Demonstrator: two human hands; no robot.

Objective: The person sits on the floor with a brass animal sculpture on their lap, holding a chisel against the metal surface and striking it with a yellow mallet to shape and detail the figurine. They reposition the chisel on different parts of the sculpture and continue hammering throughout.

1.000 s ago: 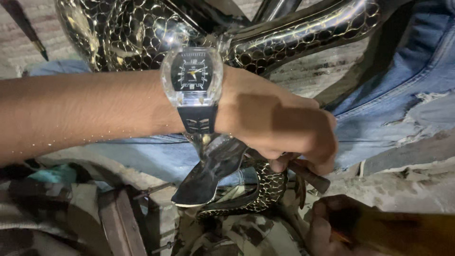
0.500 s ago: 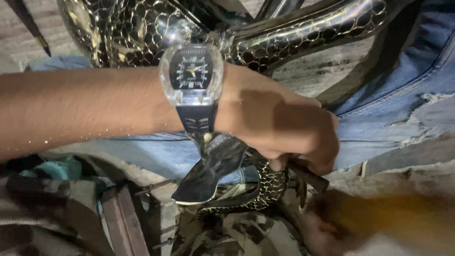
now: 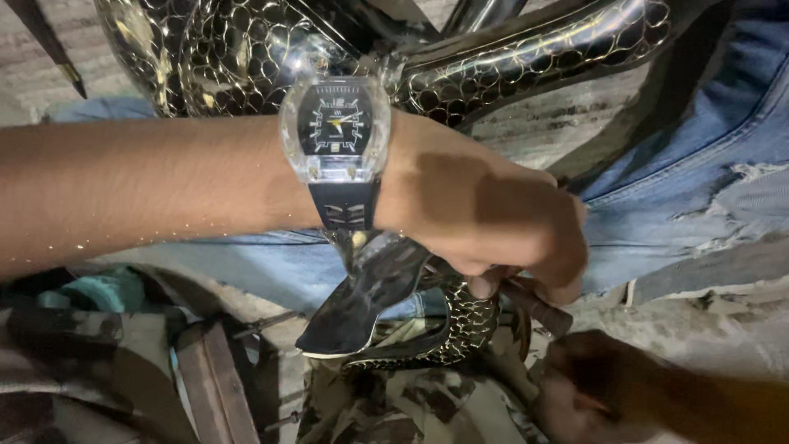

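The left hand (image 3: 485,218) reaches in from the left, its forearm crossing the whole view and hiding much of what lies behind it. A watch (image 3: 337,131) with a clear case, dark dial and black strap sits on the wrist. The fingers curl down, closed on a dark brown rod (image 3: 538,308) that pokes out to the lower right; just below them is a curved metal piece (image 3: 460,329), black with a gold scale pattern. What the rod is cannot be told.

The right hand (image 3: 592,390) shows at the lower right, blurred and in shadow, near the rod; whether its grip is open or closed cannot be told.

Beside the patterned piece hangs a glossy black blade-shaped part (image 3: 362,300), smooth and reflective. Behind the arm, larger tubes (image 3: 526,62) bear the same scaled black-and-gold finish, shiny and rounded.

Torn blue jeans (image 3: 699,164) fill the right side. Camouflage cloth (image 3: 411,403) lies at the bottom, with a wooden strip (image 3: 214,378) to the left. The ground (image 3: 723,304) is rough, grey and dusty.
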